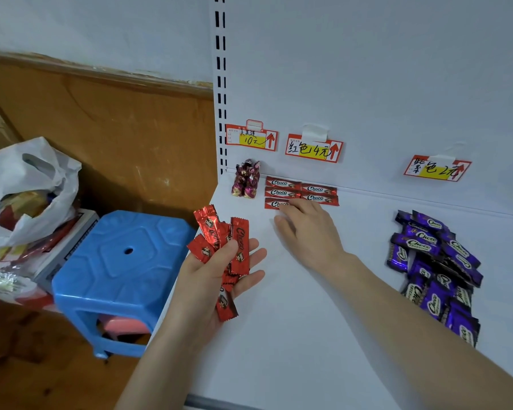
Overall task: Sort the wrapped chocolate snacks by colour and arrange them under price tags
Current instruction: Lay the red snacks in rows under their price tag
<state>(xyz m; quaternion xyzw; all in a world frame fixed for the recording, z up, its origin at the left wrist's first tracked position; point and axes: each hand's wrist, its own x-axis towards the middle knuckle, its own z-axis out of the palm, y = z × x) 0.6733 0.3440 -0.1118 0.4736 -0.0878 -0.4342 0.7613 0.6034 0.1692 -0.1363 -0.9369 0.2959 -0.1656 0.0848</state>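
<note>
Several red Choco bars (301, 192) lie in neat rows on the white shelf (308, 335) under the red price tag (314, 148). My right hand (305, 226) lies flat, its fingertips touching the front-row red bar (274, 204). My left hand (211, 270) holds a bunch of red bars (222, 247), the thumb pressed over them. A heap of purple Choco bars (436, 270) lies at the right under the purple price tag (437, 169). Maroon wrapped sweets (246, 180) stand below the 10-yuan tag (251, 137).
A blue plastic stool (122, 261) stands left of the shelf edge. Behind the stool a white plastic bag (27, 187) with packets rests on boxes. A wooden panel (116, 137) backs that corner. The shelf's slotted upright (221, 84) rises at the left.
</note>
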